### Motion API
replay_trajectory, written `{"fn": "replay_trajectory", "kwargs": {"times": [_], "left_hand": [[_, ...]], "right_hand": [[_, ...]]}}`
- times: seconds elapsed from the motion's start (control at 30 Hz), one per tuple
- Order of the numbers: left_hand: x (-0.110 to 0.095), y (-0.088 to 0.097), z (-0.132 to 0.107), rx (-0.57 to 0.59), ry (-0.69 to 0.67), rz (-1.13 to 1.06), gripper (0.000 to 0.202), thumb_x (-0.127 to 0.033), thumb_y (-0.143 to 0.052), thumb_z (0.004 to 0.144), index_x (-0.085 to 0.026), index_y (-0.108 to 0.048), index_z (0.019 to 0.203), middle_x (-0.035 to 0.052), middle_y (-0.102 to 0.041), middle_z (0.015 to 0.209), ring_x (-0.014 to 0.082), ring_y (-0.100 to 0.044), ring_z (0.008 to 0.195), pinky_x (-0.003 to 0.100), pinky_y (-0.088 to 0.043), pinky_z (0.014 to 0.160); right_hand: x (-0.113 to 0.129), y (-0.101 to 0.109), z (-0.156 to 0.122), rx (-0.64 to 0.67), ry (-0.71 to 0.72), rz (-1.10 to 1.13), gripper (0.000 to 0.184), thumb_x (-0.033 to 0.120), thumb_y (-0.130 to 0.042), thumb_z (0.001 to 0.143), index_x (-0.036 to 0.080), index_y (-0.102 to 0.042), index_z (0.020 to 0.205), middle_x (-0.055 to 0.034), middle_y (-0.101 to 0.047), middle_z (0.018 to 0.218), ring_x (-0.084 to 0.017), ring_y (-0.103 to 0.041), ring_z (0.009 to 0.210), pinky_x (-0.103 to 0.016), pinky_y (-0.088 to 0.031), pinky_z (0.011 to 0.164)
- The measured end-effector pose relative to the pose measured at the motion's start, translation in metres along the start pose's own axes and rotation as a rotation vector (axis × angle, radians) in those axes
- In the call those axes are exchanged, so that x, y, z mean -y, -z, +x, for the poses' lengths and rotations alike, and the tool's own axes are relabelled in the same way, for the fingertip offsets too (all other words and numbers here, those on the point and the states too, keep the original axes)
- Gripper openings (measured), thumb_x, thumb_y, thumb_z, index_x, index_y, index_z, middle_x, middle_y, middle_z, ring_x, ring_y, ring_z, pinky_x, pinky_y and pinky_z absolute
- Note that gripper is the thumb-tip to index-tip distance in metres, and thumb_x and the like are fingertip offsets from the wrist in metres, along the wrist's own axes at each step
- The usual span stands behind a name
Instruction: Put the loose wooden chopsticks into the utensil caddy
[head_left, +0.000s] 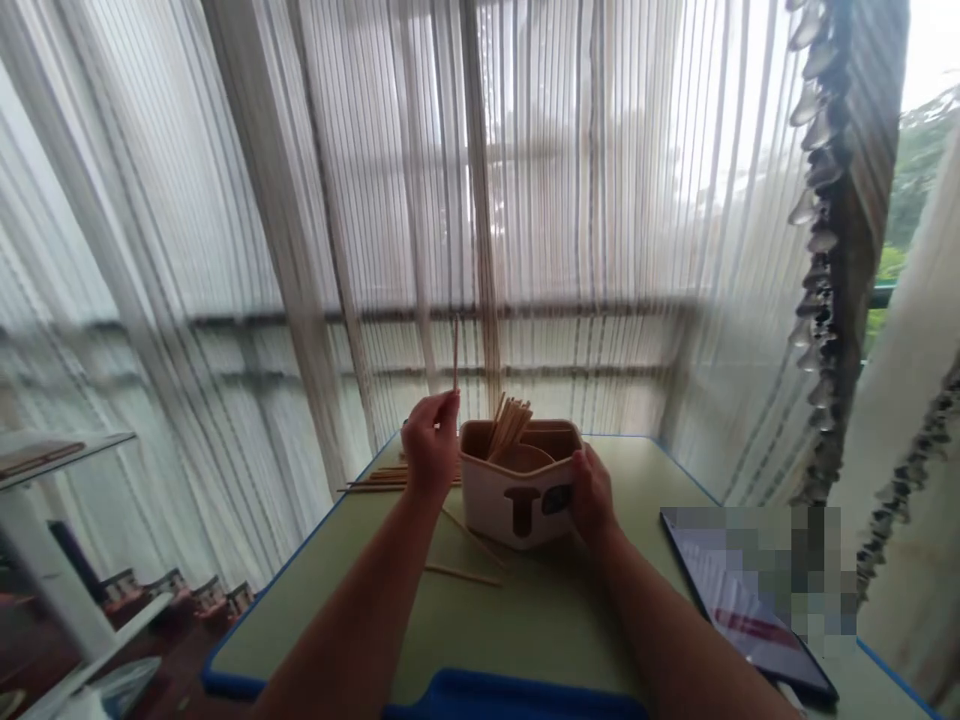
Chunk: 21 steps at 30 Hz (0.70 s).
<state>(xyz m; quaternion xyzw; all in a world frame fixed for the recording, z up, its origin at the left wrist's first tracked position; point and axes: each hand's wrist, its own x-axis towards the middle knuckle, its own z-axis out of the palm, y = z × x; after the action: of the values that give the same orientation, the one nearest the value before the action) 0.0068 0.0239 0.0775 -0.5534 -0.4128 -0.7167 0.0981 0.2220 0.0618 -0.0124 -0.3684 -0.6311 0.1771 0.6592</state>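
Note:
My left hand pinches one chopstick, which points upright above the fingers, just left of a white holder box with a tan inside. My right hand grips the right side of that box. A bundle of chopsticks leans in the box's left part, next to a rounded inner divider. Several more chopsticks lie on the table behind my left wrist. Two loose sticks, one of them a chopstick in front, rest before the box.
The pale green table has a blue rim and a blue front piece. At the right lies a tablet, partly blurred out. Sheer curtains hang behind the table. A white shelf stand is at the left.

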Motion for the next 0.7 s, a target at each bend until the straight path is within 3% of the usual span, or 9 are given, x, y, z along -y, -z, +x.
{"fn": "replay_trajectory", "kwargs": {"times": [0.13, 0.23, 0.33, 0.43, 0.53, 0.7], "left_hand": [[-0.010, 0.000, 0.000, -0.141, 0.097, -0.244, 0.028, -0.039, -0.053, 0.084, -0.016, -0.065, 0.093, 0.0021, -0.064, 0.073, 0.0092, -0.058, 0.059, 0.023, -0.048, 0.058], [-0.011, -0.001, 0.001, -0.195, 0.136, -0.317, 0.030, -0.041, -0.053, 0.084, -0.015, -0.063, 0.095, 0.0022, -0.064, 0.073, 0.0099, -0.060, 0.060, 0.022, -0.049, 0.055], [-0.012, -0.003, -0.003, -0.069, 0.174, -0.273, 0.031, -0.042, -0.054, 0.083, -0.014, -0.064, 0.093, 0.0029, -0.066, 0.072, 0.0116, -0.062, 0.061, 0.022, -0.049, 0.054], [-0.017, -0.005, -0.013, 0.104, 0.146, -0.087, 0.027, -0.040, -0.057, 0.080, -0.016, -0.067, 0.085, 0.0037, -0.068, 0.072, 0.0134, -0.063, 0.065, 0.025, -0.050, 0.063], [-0.023, -0.005, -0.021, 0.165, 0.080, 0.080, 0.020, -0.035, -0.060, 0.078, -0.018, -0.070, 0.078, 0.0047, -0.069, 0.079, 0.0163, -0.063, 0.076, 0.030, -0.050, 0.074], [-0.027, 0.000, -0.026, 0.270, 0.063, 0.110, 0.010, -0.024, -0.062, 0.071, -0.020, -0.071, 0.069, 0.0050, -0.069, 0.095, 0.0190, -0.061, 0.093, 0.035, -0.045, 0.090]], "right_hand": [[0.006, 0.001, -0.001, -0.013, -0.016, -0.010, 0.038, 0.049, -0.035, 0.088, 0.018, -0.056, 0.087, -0.0018, -0.057, 0.076, -0.017, -0.051, 0.071, -0.029, -0.039, 0.063], [0.008, 0.002, -0.002, -0.022, -0.008, -0.018, 0.038, 0.051, -0.037, 0.087, 0.018, -0.055, 0.083, -0.0010, -0.054, 0.071, -0.016, -0.048, 0.067, -0.028, -0.037, 0.060], [0.009, 0.006, -0.003, -0.009, -0.004, 0.017, 0.037, 0.050, -0.038, 0.086, 0.018, -0.055, 0.081, 0.0002, -0.051, 0.068, -0.015, -0.045, 0.064, -0.027, -0.035, 0.058], [0.012, 0.016, -0.006, 0.016, -0.003, 0.053, 0.035, 0.049, -0.039, 0.086, 0.018, -0.054, 0.078, 0.0007, -0.051, 0.066, -0.015, -0.045, 0.063, -0.027, -0.035, 0.057], [0.016, 0.026, -0.010, 0.024, 0.003, 0.069, 0.035, 0.048, -0.040, 0.086, 0.018, -0.054, 0.075, 0.0009, -0.051, 0.066, -0.014, -0.045, 0.062, -0.027, -0.034, 0.057], [0.021, 0.030, -0.013, 0.013, -0.013, 0.073, 0.033, 0.047, -0.041, 0.086, 0.019, -0.052, 0.073, 0.0019, -0.048, 0.062, -0.013, -0.042, 0.059, -0.026, -0.033, 0.055]]}}
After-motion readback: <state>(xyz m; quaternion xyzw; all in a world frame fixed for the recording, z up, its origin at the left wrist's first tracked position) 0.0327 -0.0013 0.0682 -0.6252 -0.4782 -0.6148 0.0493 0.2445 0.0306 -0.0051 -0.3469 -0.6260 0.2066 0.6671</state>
